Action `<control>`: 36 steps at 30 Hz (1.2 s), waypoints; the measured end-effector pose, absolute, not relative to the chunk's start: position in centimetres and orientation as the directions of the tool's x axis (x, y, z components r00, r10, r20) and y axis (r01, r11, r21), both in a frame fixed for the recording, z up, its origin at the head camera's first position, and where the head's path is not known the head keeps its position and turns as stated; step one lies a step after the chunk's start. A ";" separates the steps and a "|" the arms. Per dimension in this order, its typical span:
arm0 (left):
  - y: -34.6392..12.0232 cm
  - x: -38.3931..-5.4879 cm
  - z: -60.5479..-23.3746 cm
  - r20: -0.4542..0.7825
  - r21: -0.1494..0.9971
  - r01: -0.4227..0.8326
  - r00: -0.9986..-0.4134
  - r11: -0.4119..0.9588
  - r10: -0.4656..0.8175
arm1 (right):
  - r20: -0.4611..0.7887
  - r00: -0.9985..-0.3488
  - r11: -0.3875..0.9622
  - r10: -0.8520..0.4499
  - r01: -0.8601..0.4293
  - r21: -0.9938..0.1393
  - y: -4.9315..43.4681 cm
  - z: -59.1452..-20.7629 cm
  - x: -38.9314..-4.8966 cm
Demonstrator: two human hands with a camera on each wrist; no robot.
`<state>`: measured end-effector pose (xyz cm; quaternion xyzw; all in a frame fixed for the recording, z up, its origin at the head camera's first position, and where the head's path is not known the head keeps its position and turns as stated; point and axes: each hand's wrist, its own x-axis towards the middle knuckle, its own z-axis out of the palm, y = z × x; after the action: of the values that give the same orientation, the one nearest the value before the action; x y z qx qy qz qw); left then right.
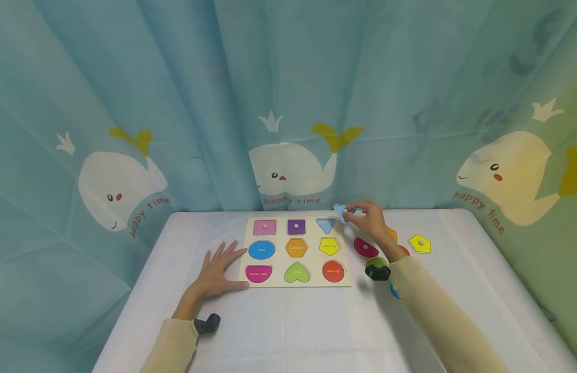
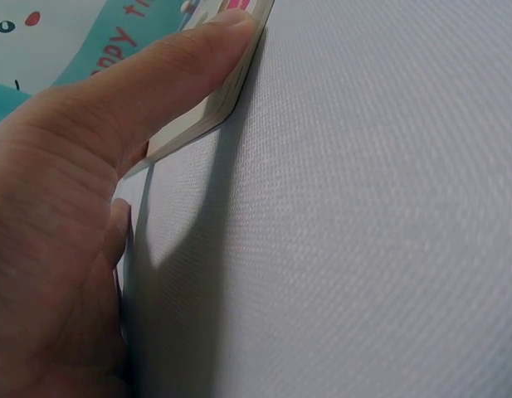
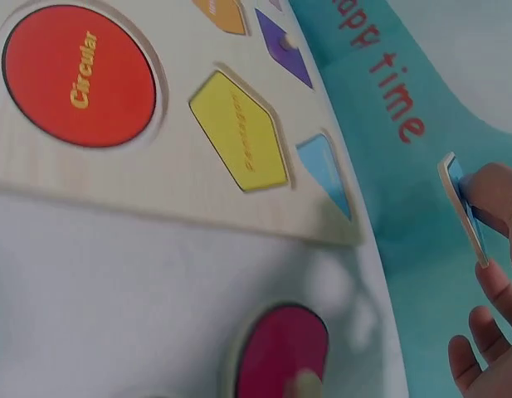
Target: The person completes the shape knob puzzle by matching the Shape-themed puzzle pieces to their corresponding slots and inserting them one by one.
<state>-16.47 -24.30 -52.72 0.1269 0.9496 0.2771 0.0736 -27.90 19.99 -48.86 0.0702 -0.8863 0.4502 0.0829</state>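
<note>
A cream wooden shape-puzzle board [image 1: 278,282] lies on the white table. My left hand [image 1: 211,280] rests at its left side, fingers spread and the thumb on the near left corner; in the left wrist view, the thumb [image 2: 168,70] lies across that corner. Beyond the board's far right corner, my right hand [image 1: 371,223] pinches a light blue triangle piece [image 1: 338,211] by its knob. The right wrist view has this triangle tilted and raised, apart from the board. A blue triangle recess [image 1: 325,225] is at that corner of the board.
A pink rectangle [image 1: 258,228] and a purple square [image 1: 296,231] with knobs sit in the board's far row. Right of the board lie loose pieces: a magenta half round [image 1: 363,250], a yellow pentagon [image 1: 416,247], and several others partly hidden under my right arm. A whale-print curtain [image 1: 199,103] hangs behind.
</note>
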 end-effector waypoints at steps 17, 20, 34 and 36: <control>-24.4 -16.6 -53.4 -0.058 0.535 0.208 -0.958 0.819 0.281 | 0.111 -0.994 0.547 0.008 -0.089 -0.832 16.3 -51.4 -28.1; -24.4 -16.6 -53.3 -0.053 0.541 0.212 -0.957 0.814 0.285 | 0.098 -0.995 0.563 0.016 -0.072 -0.824 16.1 -52.0 -28.3; -24.4 -16.4 -53.2 -0.046 0.539 0.209 -0.960 0.816 0.276 | 0.030 -0.999 0.570 0.026 -0.010 -0.822 15.5 -53.1 -28.7; -24.4 -16.5 -53.2 -0.053 0.540 0.205 -0.960 0.816 0.276 | 0.028 -0.999 0.576 0.024 -0.010 -0.817 15.4 -53.2 -28.8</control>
<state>-16.47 -24.43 -53.18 0.1266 0.9507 0.2754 0.0647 -28.77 15.40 -53.17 -0.0040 -0.8875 0.4604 0.0181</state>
